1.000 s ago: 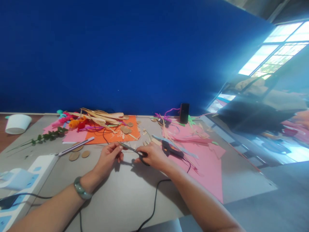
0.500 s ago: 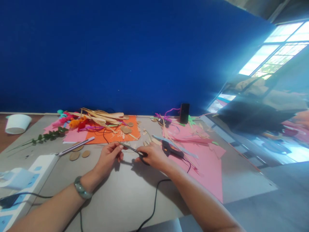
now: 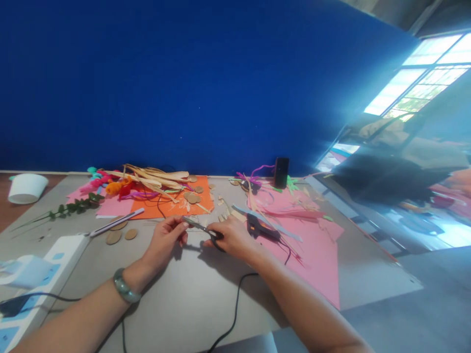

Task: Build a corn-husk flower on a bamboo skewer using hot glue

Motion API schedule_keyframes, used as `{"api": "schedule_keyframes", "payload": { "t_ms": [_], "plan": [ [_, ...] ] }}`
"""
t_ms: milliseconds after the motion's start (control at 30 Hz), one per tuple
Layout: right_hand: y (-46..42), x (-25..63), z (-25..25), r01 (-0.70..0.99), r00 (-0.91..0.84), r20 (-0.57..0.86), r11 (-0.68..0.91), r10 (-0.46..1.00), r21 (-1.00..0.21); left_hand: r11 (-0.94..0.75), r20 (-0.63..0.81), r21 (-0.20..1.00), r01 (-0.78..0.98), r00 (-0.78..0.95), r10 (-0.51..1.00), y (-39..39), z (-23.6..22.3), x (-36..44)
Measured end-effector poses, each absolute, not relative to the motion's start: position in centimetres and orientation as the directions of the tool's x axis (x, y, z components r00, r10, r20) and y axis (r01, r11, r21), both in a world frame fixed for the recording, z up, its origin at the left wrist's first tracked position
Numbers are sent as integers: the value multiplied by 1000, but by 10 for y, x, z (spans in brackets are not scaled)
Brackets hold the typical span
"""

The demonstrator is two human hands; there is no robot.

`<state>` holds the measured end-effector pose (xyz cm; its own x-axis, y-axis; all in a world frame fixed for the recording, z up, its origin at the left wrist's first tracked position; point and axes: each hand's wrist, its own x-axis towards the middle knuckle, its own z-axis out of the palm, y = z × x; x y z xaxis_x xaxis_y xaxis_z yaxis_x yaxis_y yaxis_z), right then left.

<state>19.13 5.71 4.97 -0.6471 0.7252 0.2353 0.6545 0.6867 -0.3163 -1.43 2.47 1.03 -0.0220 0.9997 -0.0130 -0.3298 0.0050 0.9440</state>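
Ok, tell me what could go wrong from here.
The scissors in the right hand point at the left hand, close to its fingertips, so a slip might nick them. The black cord disappears behind the right forearm, so the arm could snag it. The black glue gun lies close to the right hand; if hot, which cannot be told, it might burn on contact.

Bare forearms, one bangle
The bangle circles the left wrist: grey-green, smooth, thick and rounded.
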Motion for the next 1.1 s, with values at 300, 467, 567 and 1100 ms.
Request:
{"api": "schedule_keyframes", "payload": {
  "t_ms": [300,467,567,1100],
  "plan": [
    [56,190,51,627,-660,235,696,713,-350,19,-17,934,-358,9,1000,25,10,-13],
    [57,191,51,634,-659,245,700,711,-327,22,-18,931,-363,13,1000,24,14,-12],
    [58,192,49,648,-654,260,703,711,-293,19,-15,936,-352,16,1000,24,13,-12],
    [57,193,51,680,-656,253,702,711,-210,36,-34,939,-342,13,999,23,13,-12]
  ]
}}
